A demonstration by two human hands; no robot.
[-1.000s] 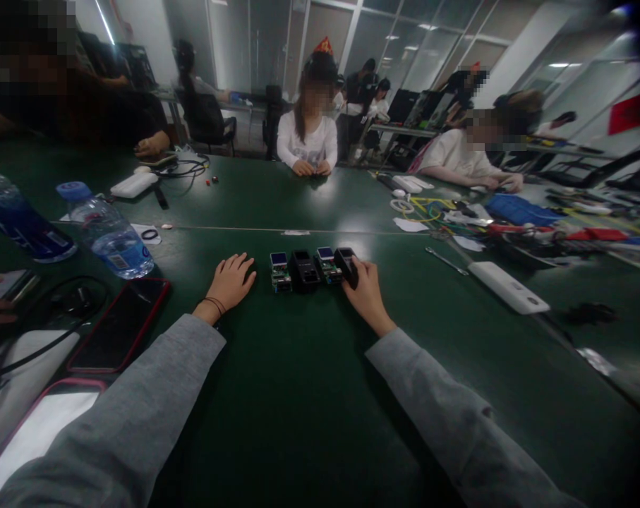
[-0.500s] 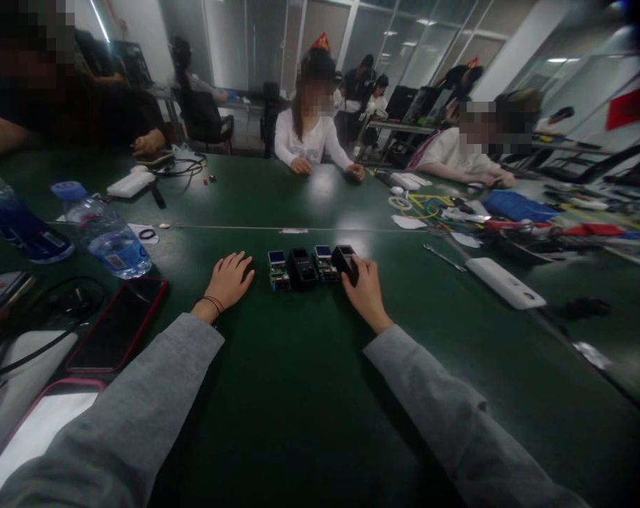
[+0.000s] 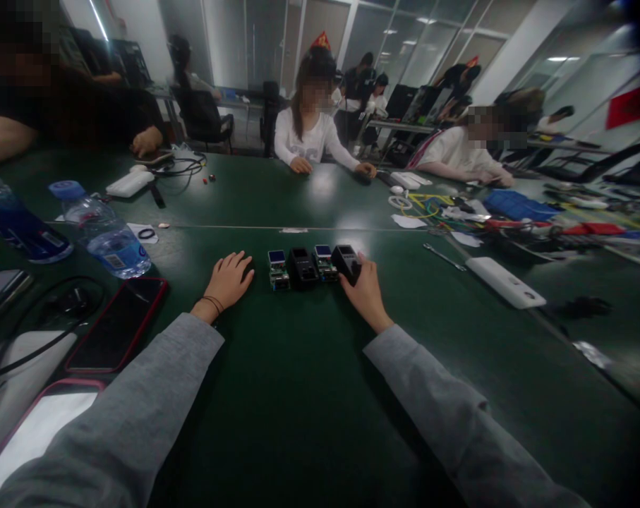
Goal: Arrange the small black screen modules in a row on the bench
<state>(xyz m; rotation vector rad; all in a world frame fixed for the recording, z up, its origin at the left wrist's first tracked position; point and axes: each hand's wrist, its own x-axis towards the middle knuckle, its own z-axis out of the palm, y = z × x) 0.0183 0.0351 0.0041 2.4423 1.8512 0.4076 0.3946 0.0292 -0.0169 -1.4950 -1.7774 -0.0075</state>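
Four-part row wording aside, a row of small devices stands on the green table point(image 3: 288, 395) in front of me. From left to right come a circuit board with a small screen point(image 3: 278, 271), a black plastic case point(image 3: 301, 268), a second circuit board with a screen point(image 3: 325, 264) and a second black case point(image 3: 345, 258). My right hand point(image 3: 367, 289) grips this last case at its right and near sides, thumb in front, fingers partly hidden behind it. Left of the row, my left hand point(image 3: 228, 282) lies flat with its fingers spread, touching only the tabletop.
At the left are a water bottle point(image 3: 111, 236), a blue-labelled bottle point(image 3: 23, 226) and a red-edged phone point(image 3: 118, 324). To the right lie a wrench point(image 3: 444, 257), a white power strip point(image 3: 504, 282) and tangled cables point(image 3: 430, 204). A person in white point(image 3: 312, 141) sits opposite.
My right fingers have slid toward the right side of the black case, so more of its top shows. My left hand has stayed put. The person opposite has moved one hand slightly right.
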